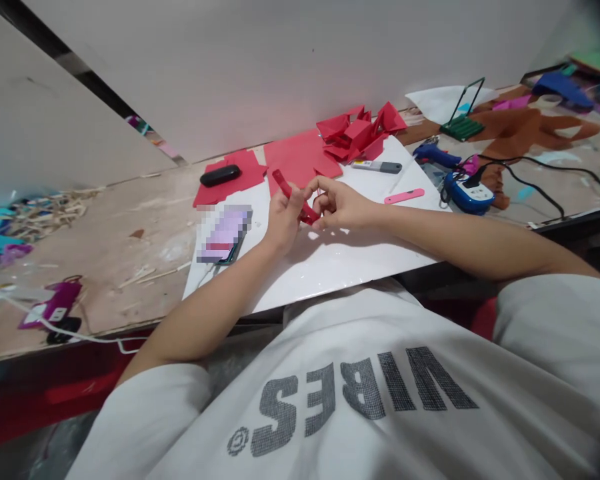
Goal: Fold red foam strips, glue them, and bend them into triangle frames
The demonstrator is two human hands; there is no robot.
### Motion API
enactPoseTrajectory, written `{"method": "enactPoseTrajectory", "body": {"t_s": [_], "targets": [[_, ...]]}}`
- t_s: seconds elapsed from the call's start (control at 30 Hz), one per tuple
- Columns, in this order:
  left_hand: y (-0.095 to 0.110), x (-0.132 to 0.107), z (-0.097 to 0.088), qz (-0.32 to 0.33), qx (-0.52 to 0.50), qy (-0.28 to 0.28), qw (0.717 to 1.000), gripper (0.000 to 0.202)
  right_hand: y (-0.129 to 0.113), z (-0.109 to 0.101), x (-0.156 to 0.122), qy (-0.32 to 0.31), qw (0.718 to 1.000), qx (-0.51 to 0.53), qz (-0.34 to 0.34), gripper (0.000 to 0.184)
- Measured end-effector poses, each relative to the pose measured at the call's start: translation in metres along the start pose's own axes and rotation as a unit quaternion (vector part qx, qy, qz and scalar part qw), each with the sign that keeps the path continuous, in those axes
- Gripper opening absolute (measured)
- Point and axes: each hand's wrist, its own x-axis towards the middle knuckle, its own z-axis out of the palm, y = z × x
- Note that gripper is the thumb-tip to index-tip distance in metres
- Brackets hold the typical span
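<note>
A narrow folded strip of red paper (pixel 281 181) slants between my hands above a white board. My left hand (pixel 284 217) is closed on it, with the thumb along the strip and its upper end sticking out past the fingers. With bent fingers, my right hand (pixel 344 205) pinches the lower end, which is partly hidden by the fingertips. Behind the hands lies a flat red paper sheet (pixel 300 157). A pile of folded red paper pieces (pixel 355 133) stands at the board's back right.
The white board (pixel 300 277) carries a phone (pixel 225 233), a grey utility knife (pixel 377 167) and a pink flat-handled tool (pixel 404 196). A black case (pixel 221 175) rests on red paper. Rightward are a blue glue gun (pixel 437 155), a blue power strip (pixel 469 192) and black cables. Wood sticks (pixel 55 215) lie left.
</note>
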Motion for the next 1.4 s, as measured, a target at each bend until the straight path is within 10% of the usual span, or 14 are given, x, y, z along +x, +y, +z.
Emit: {"method": "enactPoseTrajectory", "body": {"t_s": [0.2,0.93,1.4], "targets": [[0.003,0.010,-0.007,0.083,-0.058,-0.052,0.994,0.083,-0.001,-0.022,-0.004,-0.040,0.997,-0.065,-0.001,0.026],[0.004,-0.009,0.003,-0.058,-0.027,-0.129,0.990,0.065,-0.004,-0.025,-0.012,-0.066,0.994,-0.069,0.045,0.042],[-0.027,0.011,-0.007,0.152,0.132,-0.133,0.970,0.063,0.007,-0.025,-0.007,-0.074,0.996,-0.050,0.006,0.044]]}}
